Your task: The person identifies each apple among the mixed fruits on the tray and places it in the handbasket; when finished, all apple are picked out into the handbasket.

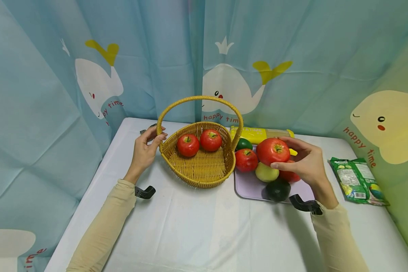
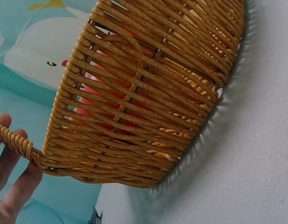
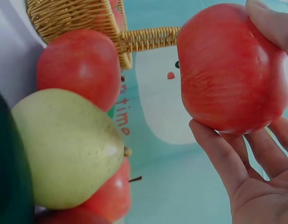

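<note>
My left hand (image 1: 143, 151) holds the left base of the handle on a woven basket (image 1: 200, 184), its fingers around the handle in the left wrist view. Two red apples (image 1: 188, 145) lie inside the basket. My right hand (image 1: 307, 160) grips another red apple (image 3: 235, 70) between thumb and fingers, raised above a lilac tray (image 1: 251, 192). On that tray are a red apple (image 1: 246, 160), a pale green pear (image 3: 69, 149), a dark green avocado-like fruit (image 1: 278, 189), a green fruit (image 1: 243, 144) at the back, and more red fruit (image 1: 290, 175) partly hidden by my right hand.
Behind the tray lies a yellow package (image 1: 255, 135). A green snack bag (image 1: 358, 181) rests at the table's right side. Some small dark object (image 1: 143, 131) shows behind my left hand. The white table (image 1: 190, 234) meets a whale-print curtain (image 1: 176, 56) at the back and sides.
</note>
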A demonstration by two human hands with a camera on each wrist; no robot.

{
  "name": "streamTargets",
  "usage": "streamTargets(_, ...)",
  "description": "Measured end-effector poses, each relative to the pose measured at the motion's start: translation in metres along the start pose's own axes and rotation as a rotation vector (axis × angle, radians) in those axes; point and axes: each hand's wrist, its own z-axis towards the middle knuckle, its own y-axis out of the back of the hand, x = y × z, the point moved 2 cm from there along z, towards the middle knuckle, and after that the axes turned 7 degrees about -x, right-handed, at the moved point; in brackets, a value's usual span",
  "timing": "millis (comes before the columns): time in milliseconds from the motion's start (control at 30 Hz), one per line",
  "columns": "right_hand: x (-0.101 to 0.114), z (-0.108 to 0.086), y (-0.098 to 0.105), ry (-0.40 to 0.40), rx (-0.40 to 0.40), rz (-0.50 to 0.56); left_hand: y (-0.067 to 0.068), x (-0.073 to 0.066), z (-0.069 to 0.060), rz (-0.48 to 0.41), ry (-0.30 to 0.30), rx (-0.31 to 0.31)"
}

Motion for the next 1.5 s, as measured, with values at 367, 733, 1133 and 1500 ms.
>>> streamTargets(367,0.008,0.009,-0.018,0.042,0.099,0.094,0.000,-0.001,0.000,-0.006,-0.005,-0.001)
streamTargets(733,0.014,0.015,-0.040,0.022,0.161,0.032,-0.001,-0.001,0.000,0.009,-0.012,0.004)
streamTargets(1133,0.018,0.021,-0.064,0.011,0.237,0.020,-0.001,-0.001,0.000,0.005,-0.003,-0.001)
streamTargets(1500,0.029,0.023,-0.086,0.057,0.319,0.011,-0.001,-0.001,0.000,-0.009,0.000,0.001)
